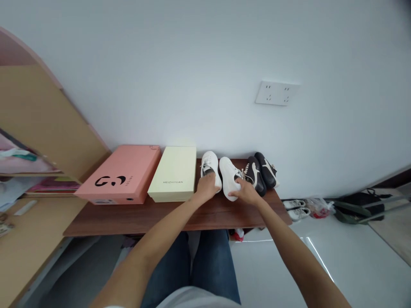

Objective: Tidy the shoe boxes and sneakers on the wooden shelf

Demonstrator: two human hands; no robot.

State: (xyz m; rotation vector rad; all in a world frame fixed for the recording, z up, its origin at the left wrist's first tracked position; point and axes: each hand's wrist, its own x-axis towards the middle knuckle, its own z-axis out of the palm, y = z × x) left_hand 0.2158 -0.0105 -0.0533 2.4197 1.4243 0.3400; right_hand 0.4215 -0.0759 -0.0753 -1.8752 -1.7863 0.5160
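Note:
Two white sneakers stand side by side on a dark wooden shelf (135,218), toes toward the wall. My left hand (207,187) is closed over the heel of the left white sneaker (209,163). My right hand (245,191) grips the heel of the right white sneaker (228,173). Both forearms reach forward from the bottom of the view.
A pair of black shoes (260,172) sits right of the white ones. A pale yellow shoebox (174,172) and a pink shoebox (123,173) lie to the left. A light wooden desk (19,239) stands far left. More shoes (297,208) and a dark bag (361,209) are on the floor.

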